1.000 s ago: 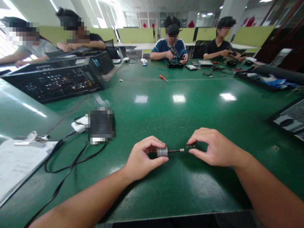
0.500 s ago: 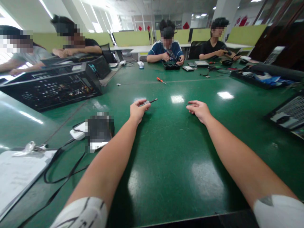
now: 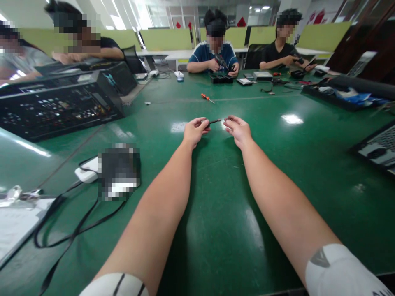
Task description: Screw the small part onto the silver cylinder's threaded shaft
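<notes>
My left hand (image 3: 195,132) is closed in a pinch over the green table (image 3: 216,197). From its fingertips a thin dark rod (image 3: 215,121) sticks out to the right; the end inside the fingers is mostly hidden. Just past the rod's tip, a small gap away, my right hand (image 3: 239,130) has its thumb and fingers pinched together. Something small and dark may be between them, too small to make out. Beyond both hands an orange-handled screwdriver (image 3: 207,98) lies on the table.
Black computer cases stand at left (image 3: 61,107) and right (image 3: 378,150). Nearer left are a white charger block (image 3: 88,169), a black strap (image 3: 75,234) and a clipboard (image 3: 23,224). Several people work around the far side, one holding a power drill (image 3: 221,61). A black tray (image 3: 345,98) holds blue bags.
Both hands have come together, the left moving right and the right moving left, so the rod's tip is now close to my right fingers. The view has shifted slightly.
</notes>
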Demonstrator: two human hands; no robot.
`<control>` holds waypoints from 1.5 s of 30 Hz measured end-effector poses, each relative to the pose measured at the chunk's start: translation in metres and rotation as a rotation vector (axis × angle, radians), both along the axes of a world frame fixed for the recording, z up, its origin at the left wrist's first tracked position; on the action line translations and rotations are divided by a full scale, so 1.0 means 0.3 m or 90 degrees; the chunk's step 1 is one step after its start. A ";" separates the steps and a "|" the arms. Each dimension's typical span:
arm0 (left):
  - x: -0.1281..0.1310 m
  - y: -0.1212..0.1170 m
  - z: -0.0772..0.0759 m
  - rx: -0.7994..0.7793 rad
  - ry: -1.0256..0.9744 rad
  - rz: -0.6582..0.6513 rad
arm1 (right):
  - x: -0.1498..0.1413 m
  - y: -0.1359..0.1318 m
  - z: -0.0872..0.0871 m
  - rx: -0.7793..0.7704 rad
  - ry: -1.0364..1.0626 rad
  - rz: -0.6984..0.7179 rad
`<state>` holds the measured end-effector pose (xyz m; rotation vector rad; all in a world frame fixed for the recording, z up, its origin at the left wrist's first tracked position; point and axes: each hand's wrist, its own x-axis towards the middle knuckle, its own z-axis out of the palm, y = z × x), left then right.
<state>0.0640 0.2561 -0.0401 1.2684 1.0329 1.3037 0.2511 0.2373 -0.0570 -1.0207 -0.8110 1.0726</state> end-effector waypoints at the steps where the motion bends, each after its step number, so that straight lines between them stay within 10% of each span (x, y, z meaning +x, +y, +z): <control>1: 0.001 -0.002 0.000 0.000 0.002 -0.009 | -0.003 -0.004 0.001 0.001 -0.006 0.015; 18: 0.024 -0.127 0.006 -0.008 -0.002 -0.082 | 0.010 -0.128 0.030 0.001 -0.117 0.048; 28: -0.137 -0.614 0.043 -0.035 0.082 -0.145 | 0.042 -0.531 0.078 0.001 -0.178 0.072; 35: -0.186 -0.850 0.109 0.408 0.226 -0.138 | -0.036 -0.896 0.234 0.371 -0.611 0.311; 45: -0.183 -0.834 0.111 0.454 0.217 -0.156 | -0.031 -0.864 0.225 0.324 -0.661 0.302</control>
